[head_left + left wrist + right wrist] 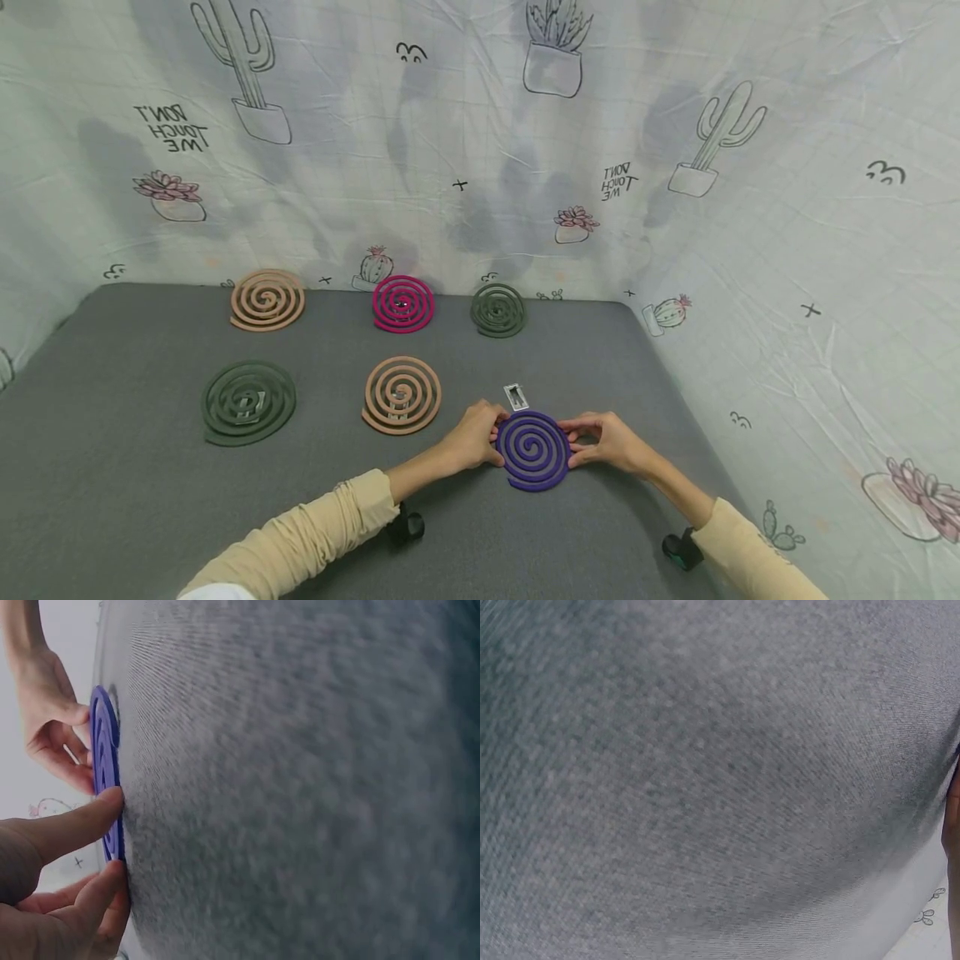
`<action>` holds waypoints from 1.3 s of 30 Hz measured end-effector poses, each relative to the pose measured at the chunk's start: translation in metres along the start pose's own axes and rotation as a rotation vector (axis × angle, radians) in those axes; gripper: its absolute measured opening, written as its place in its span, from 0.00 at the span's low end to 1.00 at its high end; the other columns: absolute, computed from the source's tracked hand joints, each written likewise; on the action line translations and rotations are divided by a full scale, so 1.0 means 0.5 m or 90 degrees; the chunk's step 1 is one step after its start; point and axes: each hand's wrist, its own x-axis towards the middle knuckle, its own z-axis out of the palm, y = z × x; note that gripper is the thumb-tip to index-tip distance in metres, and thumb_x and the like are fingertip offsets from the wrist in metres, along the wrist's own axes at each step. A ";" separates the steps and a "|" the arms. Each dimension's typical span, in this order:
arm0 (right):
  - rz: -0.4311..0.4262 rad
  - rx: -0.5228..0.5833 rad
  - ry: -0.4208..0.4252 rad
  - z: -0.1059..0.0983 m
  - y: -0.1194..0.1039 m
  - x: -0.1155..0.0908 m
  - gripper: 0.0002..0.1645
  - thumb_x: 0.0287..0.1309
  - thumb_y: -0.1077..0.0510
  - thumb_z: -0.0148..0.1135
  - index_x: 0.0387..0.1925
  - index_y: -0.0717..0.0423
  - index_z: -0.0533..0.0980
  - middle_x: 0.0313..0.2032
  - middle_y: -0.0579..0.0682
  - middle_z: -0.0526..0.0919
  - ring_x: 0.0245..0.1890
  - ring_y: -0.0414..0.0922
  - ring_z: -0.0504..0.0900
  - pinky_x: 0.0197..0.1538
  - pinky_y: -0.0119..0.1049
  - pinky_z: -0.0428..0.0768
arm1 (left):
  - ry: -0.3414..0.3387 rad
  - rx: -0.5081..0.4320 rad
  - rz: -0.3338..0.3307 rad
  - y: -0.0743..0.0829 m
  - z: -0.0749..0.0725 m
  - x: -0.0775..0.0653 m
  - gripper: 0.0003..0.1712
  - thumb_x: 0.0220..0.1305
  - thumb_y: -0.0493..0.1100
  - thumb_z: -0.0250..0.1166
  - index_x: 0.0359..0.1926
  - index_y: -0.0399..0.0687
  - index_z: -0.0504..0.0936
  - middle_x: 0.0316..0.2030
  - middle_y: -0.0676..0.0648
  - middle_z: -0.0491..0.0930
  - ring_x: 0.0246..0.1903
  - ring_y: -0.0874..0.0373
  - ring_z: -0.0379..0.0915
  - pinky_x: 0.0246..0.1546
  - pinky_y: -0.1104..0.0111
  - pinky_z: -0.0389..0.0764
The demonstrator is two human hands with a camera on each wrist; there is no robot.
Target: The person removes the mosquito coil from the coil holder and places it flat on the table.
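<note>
The left hand [476, 436] and right hand [607, 440] pinch the purple mosquito coil [531, 448] at 9 and 3 o'clock, at the tabletop [322, 475] (contact unclear). Five other mosquito coils [497, 312] appear placed; this one is not yet released, and the metal stand [516, 397] at its 11 o'clock is uncovered.

- purple coil [531, 447] between left hand [477, 433] and right hand [609, 440]
- nearer tan coil [402, 394], nearer green coil [248, 403], left of the left hand
- beyond: farther tan coil [267, 301], magenta coil [402, 304], farther green coil [498, 311]
- grey table [337, 525] beneath both hands
- cream sleeves [322, 525]
- pale curtain [465, 117] beyond, grey-and-pink cactus print
</note>
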 end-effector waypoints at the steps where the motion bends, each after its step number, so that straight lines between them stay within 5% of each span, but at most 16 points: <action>1: -0.002 0.000 -0.001 0.000 0.000 0.000 0.33 0.40 0.61 0.76 0.51 0.69 0.77 0.40 0.60 0.81 0.40 0.42 0.80 0.48 0.29 0.80 | -0.002 0.000 0.004 -0.001 -0.001 0.001 0.35 0.32 0.32 0.81 0.47 0.31 0.78 0.40 0.40 0.75 0.41 0.50 0.71 0.49 0.58 0.77; 19: -0.022 0.000 -0.007 -0.001 0.001 0.000 0.32 0.41 0.62 0.76 0.50 0.71 0.77 0.42 0.62 0.81 0.40 0.43 0.80 0.48 0.29 0.81 | -0.042 -0.006 0.042 -0.015 -0.007 0.005 0.35 0.36 0.35 0.81 0.49 0.30 0.78 0.41 0.40 0.76 0.40 0.53 0.71 0.47 0.60 0.77; 30: -0.041 -0.100 0.005 -0.004 -0.004 0.005 0.32 0.38 0.58 0.78 0.48 0.67 0.79 0.38 0.55 0.84 0.38 0.40 0.81 0.46 0.31 0.81 | -0.055 0.013 0.036 -0.013 -0.012 0.007 0.35 0.36 0.36 0.81 0.49 0.30 0.78 0.41 0.40 0.76 0.41 0.52 0.71 0.49 0.58 0.77; 39: -0.025 0.021 -0.010 -0.001 0.003 0.005 0.34 0.38 0.65 0.77 0.50 0.73 0.76 0.42 0.65 0.80 0.41 0.41 0.79 0.47 0.34 0.83 | -0.050 0.007 0.036 -0.018 -0.011 0.008 0.36 0.36 0.36 0.81 0.50 0.31 0.78 0.42 0.40 0.77 0.40 0.53 0.71 0.48 0.60 0.77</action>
